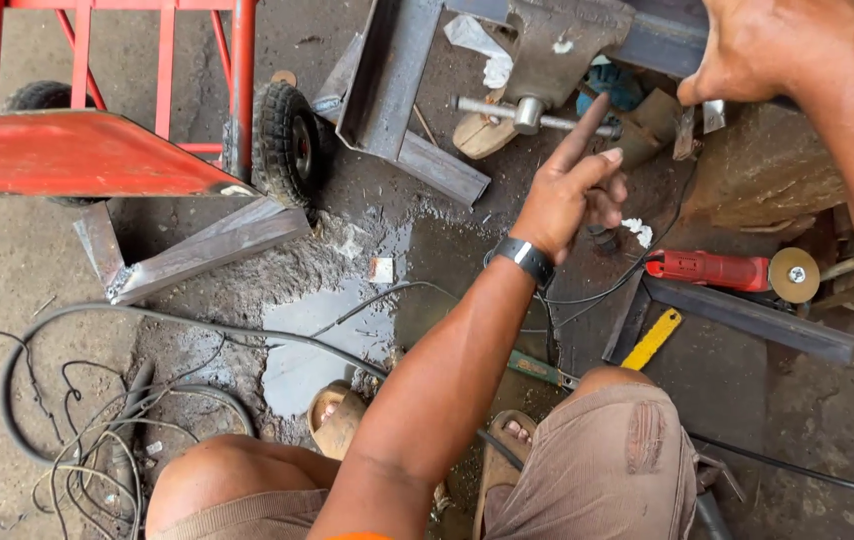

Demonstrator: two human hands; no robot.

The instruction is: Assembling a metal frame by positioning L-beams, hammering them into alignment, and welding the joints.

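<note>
My left hand, a black watch on its wrist, hovers over the ground just below the steel handle rod of a grey bench vise. Its index finger and thumb stick out toward the rod while the other fingers curl; it holds nothing. My right hand reaches in from the upper right and grips a dark steel bar beside the vise jaws. Both knees and sandalled feet show at the bottom edge.
A red angle grinder with its disc lies right of my left hand, above a yellow-handled tool and flat steel. At left are a red hand truck, its wheel, welded angle iron, and tangled cables.
</note>
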